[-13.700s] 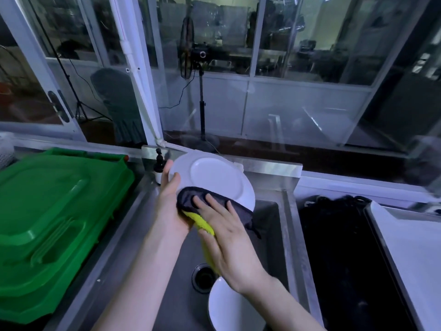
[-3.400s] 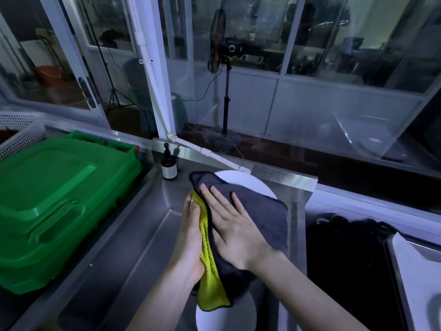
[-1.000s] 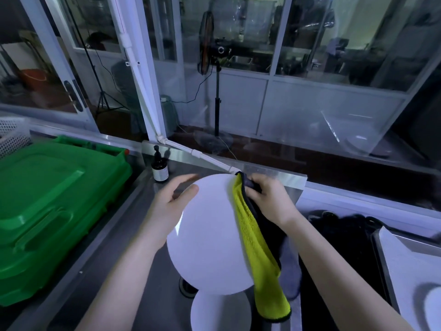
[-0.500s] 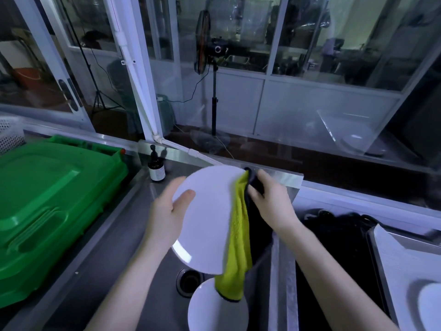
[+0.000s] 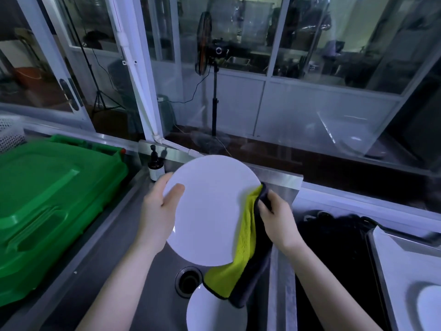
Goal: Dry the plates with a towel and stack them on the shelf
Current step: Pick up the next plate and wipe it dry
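Note:
A round white plate (image 5: 210, 211) is held over the steel sink, its flat underside facing me. My left hand (image 5: 158, 209) grips its left rim, thumb on the near face. My right hand (image 5: 278, 216) pinches a yellow and dark grey towel (image 5: 241, 259) against the plate's right rim; the towel hangs down below the plate. A second white plate (image 5: 214, 311) lies in the sink bottom under the towel's end. Another white plate (image 5: 429, 306) shows at the far right on a grey tray.
The sink (image 5: 133, 259) has a drain (image 5: 188, 280) in its floor. A green plastic crate (image 5: 43, 206) stands on the left counter. A small dark pump bottle (image 5: 155, 167) sits at the sink's back edge. A black basin (image 5: 334, 247) lies right of the sink.
The plate has turned to face me more squarely and sits a little higher. My right hand slid with the towel down the plate's right rim. My left hand keeps its hold.

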